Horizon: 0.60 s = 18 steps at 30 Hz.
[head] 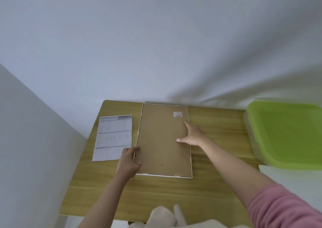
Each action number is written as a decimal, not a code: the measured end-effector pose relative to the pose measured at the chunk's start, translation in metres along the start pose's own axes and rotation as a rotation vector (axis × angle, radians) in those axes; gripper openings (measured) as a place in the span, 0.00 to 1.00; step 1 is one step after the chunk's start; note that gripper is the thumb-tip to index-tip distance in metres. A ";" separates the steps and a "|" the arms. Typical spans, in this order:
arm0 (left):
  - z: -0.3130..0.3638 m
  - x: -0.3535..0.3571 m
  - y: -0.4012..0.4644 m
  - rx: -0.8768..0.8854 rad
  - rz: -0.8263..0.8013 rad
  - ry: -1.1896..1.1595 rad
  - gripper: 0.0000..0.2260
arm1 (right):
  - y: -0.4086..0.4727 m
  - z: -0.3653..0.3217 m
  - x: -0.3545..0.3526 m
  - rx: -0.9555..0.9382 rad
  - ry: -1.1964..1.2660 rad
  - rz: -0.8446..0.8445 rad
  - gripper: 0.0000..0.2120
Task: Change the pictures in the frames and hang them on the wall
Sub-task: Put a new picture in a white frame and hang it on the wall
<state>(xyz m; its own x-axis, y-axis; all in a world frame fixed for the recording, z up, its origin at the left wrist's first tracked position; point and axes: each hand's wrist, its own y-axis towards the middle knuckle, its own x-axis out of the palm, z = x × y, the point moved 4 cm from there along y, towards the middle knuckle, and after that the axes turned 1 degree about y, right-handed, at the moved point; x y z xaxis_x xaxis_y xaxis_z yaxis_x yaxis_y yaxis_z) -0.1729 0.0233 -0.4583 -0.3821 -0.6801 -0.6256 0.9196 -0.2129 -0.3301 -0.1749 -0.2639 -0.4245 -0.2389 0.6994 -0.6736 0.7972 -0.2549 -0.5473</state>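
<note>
1. Head view: picture frame (163, 140) lying face down, centre, on wooden table (217, 184).
2. Left hand (129, 159) gripping its left edge, beside printed sheet (113, 137).
3. Right hand (193, 134) pressing spread fingers on backing.
4. Green lid (287, 133) sitting right.

Wood table (209, 193): frame (163, 140) face-down at ctr, spec sheet (114, 137) just left.

Left hand (129, 159) curled in a pinching grip; right hand (193, 134) flat, fingers spread
</note>
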 end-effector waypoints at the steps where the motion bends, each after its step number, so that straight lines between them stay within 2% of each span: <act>1: 0.000 0.000 0.000 -0.003 -0.002 -0.002 0.26 | 0.005 -0.001 -0.002 0.006 0.021 0.011 0.53; 3: -0.001 0.000 -0.001 -0.008 -0.006 -0.009 0.26 | 0.010 -0.001 -0.004 0.003 0.050 0.010 0.55; 7: -0.002 0.001 0.000 -0.020 -0.007 -0.038 0.26 | 0.014 -0.002 -0.006 -0.023 0.062 0.007 0.50; 12: -0.005 0.001 0.002 -0.038 0.001 -0.059 0.27 | 0.023 -0.001 -0.004 0.005 0.031 -0.017 0.54; 18: -0.004 0.002 0.001 -0.068 0.016 -0.088 0.28 | 0.026 -0.004 -0.002 -0.003 0.012 -0.008 0.51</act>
<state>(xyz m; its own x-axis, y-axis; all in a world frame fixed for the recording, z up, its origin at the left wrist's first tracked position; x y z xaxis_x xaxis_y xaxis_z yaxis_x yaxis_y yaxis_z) -0.1733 0.0248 -0.4623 -0.3550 -0.7426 -0.5680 0.9162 -0.1556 -0.3692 -0.1510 -0.2692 -0.4355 -0.2387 0.7097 -0.6629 0.7967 -0.2472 -0.5516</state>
